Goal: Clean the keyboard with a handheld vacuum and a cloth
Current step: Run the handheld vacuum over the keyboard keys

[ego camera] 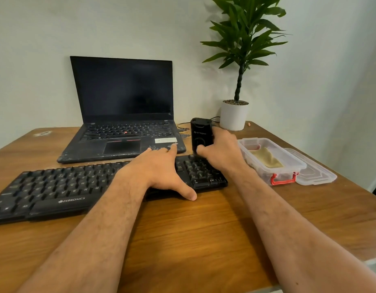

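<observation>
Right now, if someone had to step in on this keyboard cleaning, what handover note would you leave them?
Right hand: grips the handheld vacuum, upright over the keyboard's numpad end.
Left hand: open, resting flat on the keyboard, steadying it.
Cloth: lies in the open plastic box to the right; the box's lid is beside it.
Done: vacuum picked up and brought to the keys.
Left: vacuum across the keys, then wipe with the cloth. How much is vacuumed already cannot be told.
</observation>
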